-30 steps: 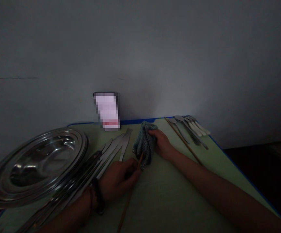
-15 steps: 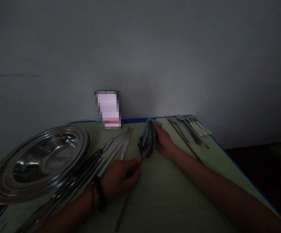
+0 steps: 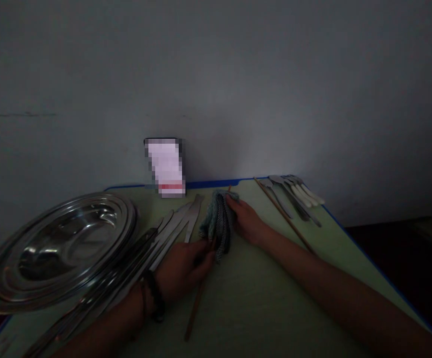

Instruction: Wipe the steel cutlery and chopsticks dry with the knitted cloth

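Observation:
My left hand [image 3: 189, 263] is closed around the middle of a thin brown chopstick [image 3: 192, 315], whose lower end points toward me over the table. My right hand [image 3: 248, 219] grips a folded grey-blue knitted cloth [image 3: 219, 214], which is wrapped about the upper part of the chopstick. The stick's tip shows just beyond the cloth's top edge. The fingers inside the cloth are hidden. Left of my left hand lies a bundle of metal cutlery [image 3: 174, 219], with flat handles toward the far side.
Stacked shiny steel bowls or plates [image 3: 126, 209] stand at the left. A phone [image 3: 165, 166] leans on the wall [image 3: 275, 89]. At the right of the green table [image 3: 268, 308] lie another chopstick [image 3: 288, 221], several spoons [image 3: 277, 199] and white-handled cutlery [image 3: 303, 194].
The cloth and my right hand have moved down along the chopstick toward my left hand, and the stick's far tip has come into view. My left hand has barely moved.

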Demonstrator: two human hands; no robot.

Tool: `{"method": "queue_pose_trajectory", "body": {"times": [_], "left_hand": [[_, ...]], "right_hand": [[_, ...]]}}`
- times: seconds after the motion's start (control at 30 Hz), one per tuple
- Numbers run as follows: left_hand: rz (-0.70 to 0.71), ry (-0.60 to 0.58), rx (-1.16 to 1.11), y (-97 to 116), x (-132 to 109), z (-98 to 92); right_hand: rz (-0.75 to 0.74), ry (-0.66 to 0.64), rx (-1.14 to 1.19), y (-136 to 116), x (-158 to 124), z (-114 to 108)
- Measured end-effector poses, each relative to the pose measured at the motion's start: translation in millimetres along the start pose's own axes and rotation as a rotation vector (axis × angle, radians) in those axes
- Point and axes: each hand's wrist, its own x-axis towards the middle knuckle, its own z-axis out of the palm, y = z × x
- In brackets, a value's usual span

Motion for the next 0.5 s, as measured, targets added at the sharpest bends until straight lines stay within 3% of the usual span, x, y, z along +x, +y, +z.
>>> {"method": "queue_pose_trajectory", "body": {"times": [0.27,0.4,0.5], "left_hand": [[0.061,-0.016,0.067,5,-2,-4.2],[0.206,-0.040,0.116,5,-6,-3.9],[0.357,0.011,0.191,5,-10,-1.0]], "right_hand": [[-0.029,0.186,0.196,-7,9,-5],[-0.095,0.311,0.228,-10,18,-17],[-0.120,0.372,0.251,-14,25,-27]]}}
